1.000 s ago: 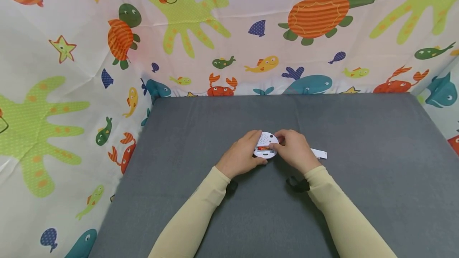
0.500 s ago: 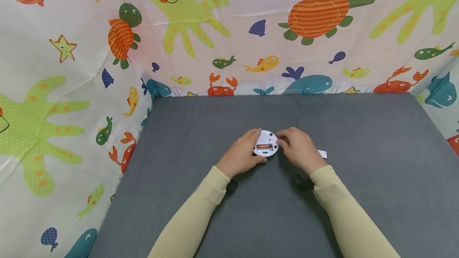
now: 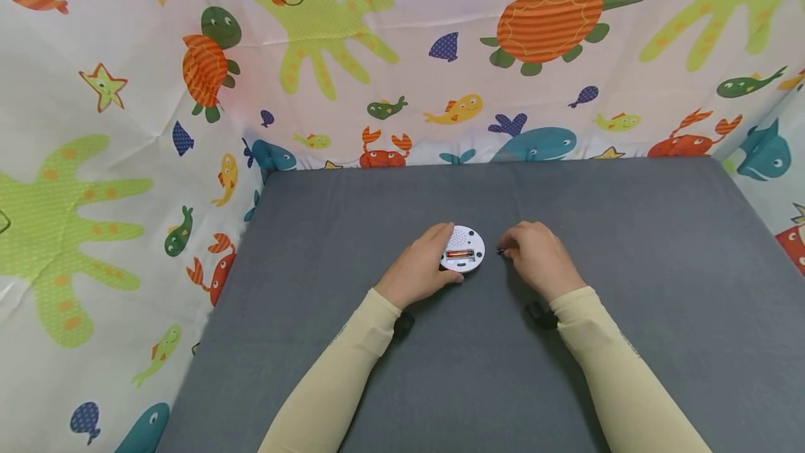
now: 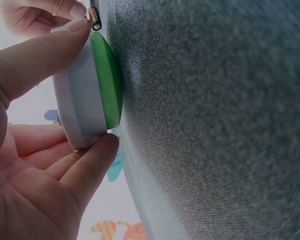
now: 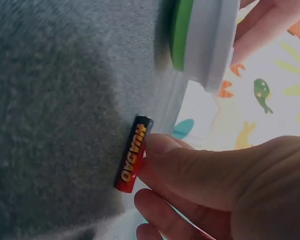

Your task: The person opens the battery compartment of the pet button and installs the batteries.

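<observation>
My left hand [image 3: 418, 261] grips a round device [image 3: 464, 238] by its rim, thumb on the near side and fingers on the far side. Its white back with small holes faces up, and an uncovered compartment shows a battery [image 3: 460, 255] inside. In the left wrist view, the green underside [image 4: 107, 85] is against or just above the table cloth. To the right of the device, my right hand [image 3: 542, 257] pinches another small cylindrical battery [image 5: 133, 154], black and red with yellow lettering, between thumb and fingers. This battery is apart from the device, close to the cloth.
Dark grey cloth [image 3: 352, 222] covers the table. A fabric printed with sea animals [image 3: 377, 54] stands behind it and along the left and right sides. Dark straps [image 3: 539, 314] sit at both wrists.
My right hand has drawn back from the device to the right, and a battery now shows at its fingertips. The white strip seen earlier beside that hand is now out of sight. My left hand keeps its grip.
</observation>
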A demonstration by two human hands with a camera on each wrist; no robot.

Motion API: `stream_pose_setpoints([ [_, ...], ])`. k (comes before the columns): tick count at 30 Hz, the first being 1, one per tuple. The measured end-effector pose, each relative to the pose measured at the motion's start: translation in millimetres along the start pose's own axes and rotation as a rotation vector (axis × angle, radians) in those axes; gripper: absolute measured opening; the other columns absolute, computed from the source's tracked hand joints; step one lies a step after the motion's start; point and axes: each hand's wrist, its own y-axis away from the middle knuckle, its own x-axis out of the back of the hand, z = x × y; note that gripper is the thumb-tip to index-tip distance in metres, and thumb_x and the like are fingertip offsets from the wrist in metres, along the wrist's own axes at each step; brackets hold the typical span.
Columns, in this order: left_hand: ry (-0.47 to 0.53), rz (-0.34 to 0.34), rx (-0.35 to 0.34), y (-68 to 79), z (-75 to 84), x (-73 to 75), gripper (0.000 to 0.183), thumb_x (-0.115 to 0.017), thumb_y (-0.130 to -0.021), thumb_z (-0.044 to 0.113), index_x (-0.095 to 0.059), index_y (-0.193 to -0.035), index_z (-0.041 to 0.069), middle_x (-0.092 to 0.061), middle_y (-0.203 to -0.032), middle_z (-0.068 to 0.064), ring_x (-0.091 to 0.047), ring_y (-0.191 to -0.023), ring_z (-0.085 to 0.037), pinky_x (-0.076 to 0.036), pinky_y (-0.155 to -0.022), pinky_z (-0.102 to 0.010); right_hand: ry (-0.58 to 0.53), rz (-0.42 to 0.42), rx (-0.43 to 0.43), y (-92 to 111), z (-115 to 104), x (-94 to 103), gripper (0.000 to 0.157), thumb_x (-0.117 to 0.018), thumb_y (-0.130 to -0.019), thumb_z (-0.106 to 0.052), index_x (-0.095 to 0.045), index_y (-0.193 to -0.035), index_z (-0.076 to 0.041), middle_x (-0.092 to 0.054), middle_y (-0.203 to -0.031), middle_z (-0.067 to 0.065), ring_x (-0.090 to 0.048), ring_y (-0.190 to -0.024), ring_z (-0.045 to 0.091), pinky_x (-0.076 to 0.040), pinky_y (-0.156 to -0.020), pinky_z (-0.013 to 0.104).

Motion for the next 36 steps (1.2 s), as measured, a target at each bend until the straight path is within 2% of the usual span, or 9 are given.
stream_pose_setpoints([
  [8, 0.003, -0.008, 0.001, 0.4, 0.2, 0.2, 0.095, -0.087, -0.094, 0.031, -0.034, -0.169, 0.007, -0.041, -0.173, -0.009, -0.046, -0.157, -0.023, -0.041, -0.128, -0.039, 0.009, -0.013, -0.005, -1.0, 3.0, -7.7, 0.008, -0.077, -0.095, -0.001, -0.081, -0.095, -0.007, -0.074, -0.098, 0.012, -0.066, -0.097, 0.036, -0.056, -0.085, 0.055],
  [12, 0.011, -0.015, 0.005, 0.6, 0.7, -0.1, 0.095, -0.087, -0.094, 0.031, -0.033, -0.169, 0.007, -0.041, -0.173, -0.009, -0.047, -0.156, -0.023, -0.041, -0.128, -0.039, 0.011, 0.032, 0.018, 0.1, -3.0, -4.3, 0.007, -0.076, -0.097, -0.003, -0.081, -0.099, -0.007, -0.075, -0.1, 0.011, -0.066, -0.099, 0.035, -0.056, -0.086, 0.055],
  [17, 0.016, -0.012, 0.003, 0.7, 0.3, -0.3, 0.096, -0.087, -0.094, 0.031, -0.033, -0.169, 0.006, -0.042, -0.172, -0.009, -0.051, -0.152, -0.023, -0.044, -0.126, -0.039, -0.048, 0.118, 0.104, 3.3, -23.0, -2.9, 0.008, -0.078, -0.098, -0.005, -0.081, -0.105, -0.007, -0.075, -0.103, 0.009, -0.064, -0.101, 0.032, -0.057, -0.088, 0.053],
  [23, 0.012, -0.001, -0.02, 0.3, -2.6, -1.7, 0.095, -0.087, -0.094, 0.031, -0.034, -0.169, 0.005, -0.043, -0.171, -0.009, -0.053, -0.149, -0.022, -0.046, -0.124, -0.038, -0.071, 0.137, 0.227, 6.2, -47.5, -15.4, 0.009, -0.081, -0.096, -0.006, -0.081, -0.105, -0.009, -0.076, -0.101, 0.006, -0.065, -0.098, 0.027, -0.059, -0.085, 0.046],
  [30, 0.021, 0.013, -0.051, 0.3, -5.3, -1.5, 0.093, -0.086, -0.095, 0.03, -0.035, -0.168, 0.003, -0.045, -0.169, -0.01, -0.053, -0.149, -0.024, -0.047, -0.124, -0.039, -0.075, 0.178, 0.33, 5.2, -55.6, -26.5, 0.011, -0.083, -0.094, -0.005, -0.083, -0.103, -0.011, -0.075, -0.096, 0.002, -0.063, -0.093, 0.022, -0.058, -0.083, 0.041],
  [36, 0.031, 0.017, -0.065, 0.8, -4.5, 0.4, 0.091, -0.085, -0.095, 0.028, -0.036, -0.167, 0.003, -0.045, -0.169, -0.011, -0.053, -0.149, -0.025, -0.047, -0.123, -0.04, -0.058, 0.194, 0.401, 4.3, -57.9, -33.9, 0.013, -0.084, -0.093, -0.005, -0.084, -0.106, -0.008, -0.074, -0.099, 0.005, -0.061, -0.092, 0.024, -0.058, -0.081, 0.041],
])
